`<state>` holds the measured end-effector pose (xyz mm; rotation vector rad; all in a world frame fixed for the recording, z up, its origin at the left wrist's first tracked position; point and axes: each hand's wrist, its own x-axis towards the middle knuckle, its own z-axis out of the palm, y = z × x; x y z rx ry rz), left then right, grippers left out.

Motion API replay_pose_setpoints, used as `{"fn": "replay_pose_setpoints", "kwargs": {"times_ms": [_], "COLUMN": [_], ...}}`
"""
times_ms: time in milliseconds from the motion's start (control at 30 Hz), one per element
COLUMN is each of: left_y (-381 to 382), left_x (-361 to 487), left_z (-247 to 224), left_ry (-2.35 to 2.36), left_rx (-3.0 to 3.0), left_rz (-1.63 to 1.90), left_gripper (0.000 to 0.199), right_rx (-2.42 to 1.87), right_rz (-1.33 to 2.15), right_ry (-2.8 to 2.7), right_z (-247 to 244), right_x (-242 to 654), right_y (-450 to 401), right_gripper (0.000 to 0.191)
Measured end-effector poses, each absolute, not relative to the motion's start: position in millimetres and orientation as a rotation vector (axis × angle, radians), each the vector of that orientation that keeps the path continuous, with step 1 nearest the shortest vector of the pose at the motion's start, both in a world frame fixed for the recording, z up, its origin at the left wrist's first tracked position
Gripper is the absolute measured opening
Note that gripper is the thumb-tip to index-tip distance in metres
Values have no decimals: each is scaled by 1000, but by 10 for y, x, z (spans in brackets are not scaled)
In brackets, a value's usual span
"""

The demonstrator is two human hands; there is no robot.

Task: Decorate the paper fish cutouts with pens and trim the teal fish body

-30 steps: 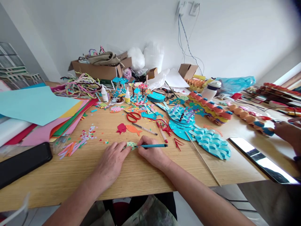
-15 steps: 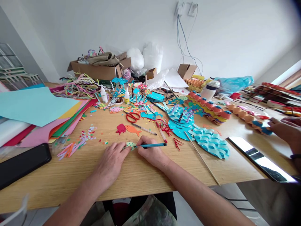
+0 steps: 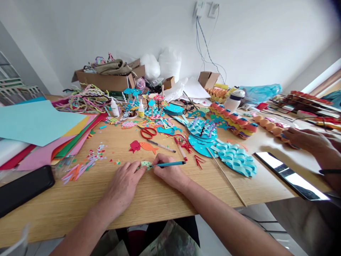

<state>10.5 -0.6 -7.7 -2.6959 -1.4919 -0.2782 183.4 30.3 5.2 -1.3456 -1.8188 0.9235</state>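
Observation:
My right hand [image 3: 170, 174] grips a blue felt-tip pen [image 3: 172, 164], its tip end down at a small pale green paper cutout [image 3: 146, 164] with dark dots. Fingers of my left hand [image 3: 124, 183] press the cutout's left side against the table and hide part of it. Just beyond lie a red paper cutout [image 3: 135, 146] and an orange paper fish [image 3: 148, 147]. Red-handled scissors [image 3: 148, 133], a ballpoint pen [image 3: 161, 146] and a red pen [image 3: 181, 148] are behind my hands.
Coloured paper sheets [image 3: 34, 119] and a black phone [image 3: 25, 190] lie left. Right of me are a wooden stick [image 3: 226, 176], a woven blue paper fish [image 3: 237, 160] and a tablet-like device [image 3: 290, 176]. A co-worker's hand [image 3: 306, 140] touches an egg-carton strip [image 3: 269, 126].
My hands stay at the cutout with the pen tip on or near it. The view shifts slightly. At the right, the co-worker's hands have moved over the egg-carton strip.

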Motion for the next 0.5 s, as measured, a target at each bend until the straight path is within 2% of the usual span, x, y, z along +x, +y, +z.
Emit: {"fn": "replay_pose_setpoints", "kwargs": {"times_ms": [500], "left_y": [6], "left_x": [91], "left_z": [-112], "left_ry": [-1469], "left_rx": [-2665], "left_rz": [-313], "left_gripper": [44], "right_rx": [-1312], "right_rz": [928], "right_ry": [-1830], "right_z": [47], "right_x": [1848], "right_y": [313], "right_gripper": [11]}}
